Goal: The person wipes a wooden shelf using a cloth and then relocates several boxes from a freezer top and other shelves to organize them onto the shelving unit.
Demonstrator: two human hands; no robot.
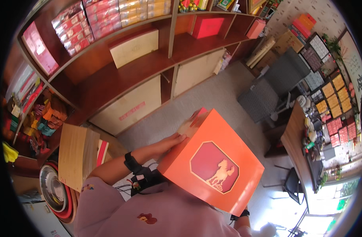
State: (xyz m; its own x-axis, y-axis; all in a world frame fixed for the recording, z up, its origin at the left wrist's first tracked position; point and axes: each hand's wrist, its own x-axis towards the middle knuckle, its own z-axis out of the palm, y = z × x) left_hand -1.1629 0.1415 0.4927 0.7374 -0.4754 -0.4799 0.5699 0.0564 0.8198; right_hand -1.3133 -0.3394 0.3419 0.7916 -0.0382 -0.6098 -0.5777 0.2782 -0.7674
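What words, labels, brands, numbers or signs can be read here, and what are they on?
None reads clearly enough to quote.
Orange box: a gold horse; no words I can make out.
Cream panel under the shelves: red print, too blurred.
Wall hanging at far right: dark brushlike marks, unreadable.
Stacked red packs at upper left: any print is too small.

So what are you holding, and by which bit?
The orange box: the left hand holds it by its left side. The right hand's grip is hidden by the box.
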